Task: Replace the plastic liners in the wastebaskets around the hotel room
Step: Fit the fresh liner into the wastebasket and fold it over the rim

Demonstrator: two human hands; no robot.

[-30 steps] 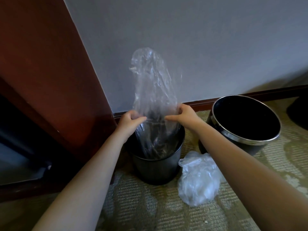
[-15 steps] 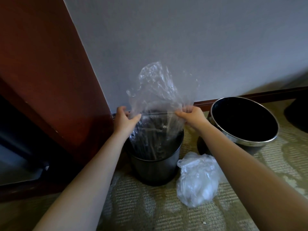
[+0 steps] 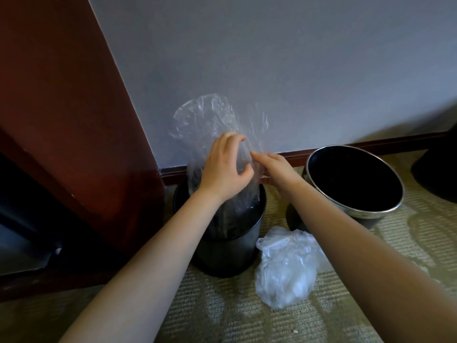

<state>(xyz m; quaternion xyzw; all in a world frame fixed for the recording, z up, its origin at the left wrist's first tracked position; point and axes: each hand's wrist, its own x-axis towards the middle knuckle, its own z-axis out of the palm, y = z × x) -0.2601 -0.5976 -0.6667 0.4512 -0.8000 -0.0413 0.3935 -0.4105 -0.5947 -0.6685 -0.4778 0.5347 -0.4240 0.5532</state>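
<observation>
On carpet (image 3: 222, 318), small wastebasket (image 3: 227, 251) in corner where wood panel (image 3: 74, 120) meets wall (image 3: 296, 70). Clear liner (image 3: 210, 120) half inside, top billowing above rim. Left hand (image 3: 223, 167) curled, gripping film; right hand (image 3: 274, 167) pinching its edge, likely parting mouth to fold over rim. Crumpled bag (image 3: 286, 266) beside; second wastebasket (image 3: 353, 179) unlined.

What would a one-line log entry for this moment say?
step: fitting clear liner into black wastebasket | left hand: grips liner | right hand: pinches liner | beside: crumpled bag, second bin
</observation>
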